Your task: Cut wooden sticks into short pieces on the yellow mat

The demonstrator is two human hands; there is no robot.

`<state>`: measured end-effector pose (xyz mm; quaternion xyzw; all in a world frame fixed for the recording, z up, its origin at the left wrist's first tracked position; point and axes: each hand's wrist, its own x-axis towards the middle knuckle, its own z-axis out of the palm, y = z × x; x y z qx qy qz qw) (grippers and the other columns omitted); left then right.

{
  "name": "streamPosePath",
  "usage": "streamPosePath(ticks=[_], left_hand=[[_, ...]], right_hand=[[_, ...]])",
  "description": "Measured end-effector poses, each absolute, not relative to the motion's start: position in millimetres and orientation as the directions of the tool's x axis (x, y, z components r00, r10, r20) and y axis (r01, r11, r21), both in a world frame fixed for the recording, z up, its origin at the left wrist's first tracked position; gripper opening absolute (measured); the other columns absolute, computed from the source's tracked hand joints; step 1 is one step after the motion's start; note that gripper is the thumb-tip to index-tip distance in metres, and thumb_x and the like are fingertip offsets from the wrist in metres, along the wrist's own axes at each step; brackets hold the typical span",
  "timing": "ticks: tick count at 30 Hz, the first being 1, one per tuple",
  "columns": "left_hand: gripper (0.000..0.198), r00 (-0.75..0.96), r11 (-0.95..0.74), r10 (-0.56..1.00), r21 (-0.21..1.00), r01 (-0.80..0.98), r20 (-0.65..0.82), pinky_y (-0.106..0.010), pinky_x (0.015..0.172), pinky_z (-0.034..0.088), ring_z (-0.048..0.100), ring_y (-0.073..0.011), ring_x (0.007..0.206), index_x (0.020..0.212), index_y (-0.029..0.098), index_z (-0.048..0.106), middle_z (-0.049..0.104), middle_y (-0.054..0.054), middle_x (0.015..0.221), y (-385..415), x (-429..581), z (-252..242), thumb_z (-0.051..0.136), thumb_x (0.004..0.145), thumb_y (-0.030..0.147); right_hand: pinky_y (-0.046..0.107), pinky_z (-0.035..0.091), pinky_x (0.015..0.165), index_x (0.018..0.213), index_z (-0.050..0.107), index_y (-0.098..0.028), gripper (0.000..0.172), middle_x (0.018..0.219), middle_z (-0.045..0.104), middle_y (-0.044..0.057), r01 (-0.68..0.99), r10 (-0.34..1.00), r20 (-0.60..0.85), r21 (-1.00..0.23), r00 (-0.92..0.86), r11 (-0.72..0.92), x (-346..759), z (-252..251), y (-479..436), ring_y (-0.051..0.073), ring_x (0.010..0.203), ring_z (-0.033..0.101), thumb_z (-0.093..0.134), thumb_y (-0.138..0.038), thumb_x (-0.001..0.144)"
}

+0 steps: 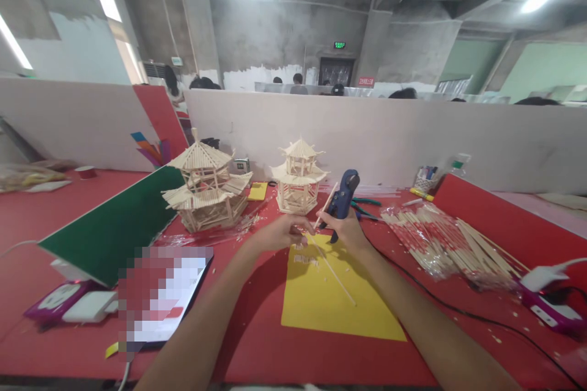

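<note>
My left hand [291, 232] is over the yellow sheet, its fingers curled together at the lower end of a pale wooden stick [327, 203]. Beside it, my right hand [346, 229] grips a dark blue hand tool [343, 197] with a rounded top; its exact kind is unclear. The right fingertips touch the stick too. A thinner stick [337, 278] slants across the yellow sheet [339, 321] below the hands, its upper end close to my left fingers. Small cut pieces [305, 259] lie on the sheet near my left hand.
Two wooden-stick pagoda models [208, 189] [300, 180] stand behind. Bundled sticks [440, 241] in plastic lie right, past a black cord [426, 290]. Green-handled pliers [367, 201] rest behind the tool. A tablet [172, 293] and green panel [119, 220] are left; a red panel [509, 232] is right.
</note>
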<state>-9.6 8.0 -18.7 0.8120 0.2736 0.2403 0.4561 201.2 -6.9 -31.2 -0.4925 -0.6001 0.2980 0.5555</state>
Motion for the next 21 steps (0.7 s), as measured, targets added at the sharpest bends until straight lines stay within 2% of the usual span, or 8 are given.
streamPosePath(ticks=[2,6,8,14,18,21], left_hand=[[0.023,0.674,-0.462,0.72,0.838,0.289,0.165,-0.024,0.065,0.049,0.065,-0.0149,0.074,0.095,0.014,0.066,0.067,-0.007,0.097,13.9,-14.7,-23.4,0.067,0.074,0.023],[0.018,0.509,-0.459,0.849,0.678,0.574,0.144,-0.023,0.057,0.041,0.061,-0.0164,0.068,0.083,0.013,0.07,0.067,-0.004,0.075,26.6,-21.3,-36.1,0.069,0.07,0.025],[0.02,0.485,-0.447,0.866,0.626,0.639,0.123,-0.023,0.055,0.038,0.06,-0.0171,0.066,0.084,0.014,0.073,0.068,-0.004,0.071,30.3,-21.8,-40.6,0.069,0.071,0.029],[0.023,0.56,-0.471,0.827,0.612,0.636,0.054,-0.023,0.054,0.039,0.061,-0.0173,0.063,0.08,0.013,0.078,0.072,-0.006,0.068,33.2,-20.2,-46.4,0.069,0.073,0.033],[0.023,0.559,-0.411,0.829,0.686,0.6,0.008,-0.023,0.056,0.044,0.064,-0.0167,0.062,0.088,0.01,0.077,0.073,-0.007,0.071,34.0,-20.6,-48.8,0.062,0.073,0.02],[0.026,0.549,-0.399,0.836,0.682,0.613,-0.004,-0.022,0.056,0.045,0.064,-0.0162,0.061,0.089,0.01,0.076,0.072,-0.006,0.071,34.4,-20.5,-50.2,0.058,0.071,0.015]], right_hand=[[0.036,0.056,0.07,0.076,0.06,-0.021,0.031,0.076,0.069,0.005,0.196,0.906,0.376,-0.92,0.194,0.34,204.3,-31.7,-3.9,0.022,0.069,0.067,0.073,-0.049,0.07],[0.036,0.056,0.071,0.076,0.06,-0.021,0.031,0.077,0.07,0.005,0.126,0.901,0.343,-0.939,0.267,0.32,209.7,-26.5,-3.5,0.023,0.071,0.067,0.077,-0.046,0.065],[0.037,0.056,0.073,0.076,0.06,-0.021,0.032,0.077,0.07,0.005,0.103,0.905,0.332,-0.943,0.266,0.316,210.3,-23.5,-5.0,0.023,0.072,0.067,0.077,-0.046,0.064],[0.035,0.056,0.073,0.076,0.059,-0.022,0.032,0.075,0.067,0.003,0.102,0.908,0.363,-0.931,0.209,0.349,206.2,-18.8,-11.5,0.021,0.072,0.064,0.076,-0.047,0.065],[0.036,0.056,0.074,0.076,0.059,-0.022,0.035,0.078,0.067,0.005,0.136,0.913,0.368,-0.928,0.178,0.348,205.6,-17.0,-14.3,0.022,0.075,0.064,0.074,-0.052,0.067],[0.036,0.056,0.075,0.077,0.059,-0.021,0.038,0.078,0.068,0.005,0.137,0.912,0.376,-0.924,0.163,0.357,206.8,-17.3,-13.9,0.023,0.076,0.064,0.073,-0.055,0.068]])
